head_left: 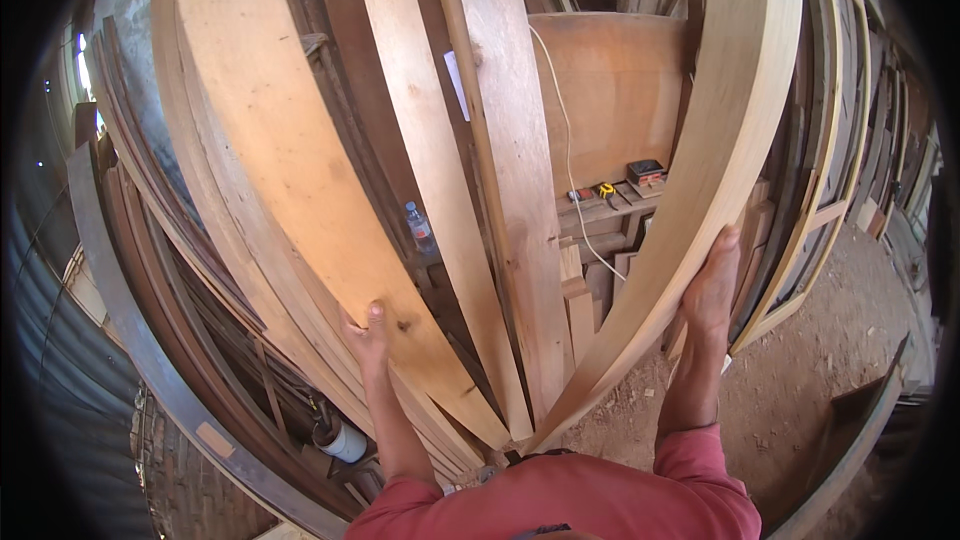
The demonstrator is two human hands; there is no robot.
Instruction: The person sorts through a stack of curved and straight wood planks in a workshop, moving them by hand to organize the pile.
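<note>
A long, wide, pale wooden plank (290,150) stands upright on my left, with a dark knot near its lower end. My left hand (369,338) holds the plank by its left edge; the thumb presses on its face and the fingers are mostly hidden behind. On the right, a second long wooden board (715,130) stands on end and leans outward. My right hand (712,285) is closed on its right edge, with part of the fingers out of sight. Between the two, a narrower plank (430,110) and a broad pinkish plank (512,160) stand upright.
A low shelf (612,208) behind holds a yellow tape measure (605,190) and a dark box (645,173). A white cable (566,125) hangs past it. Further left are a plastic bottle (418,227), stacked planks and a white can (345,442). A wooden frame (825,210) stands right.
</note>
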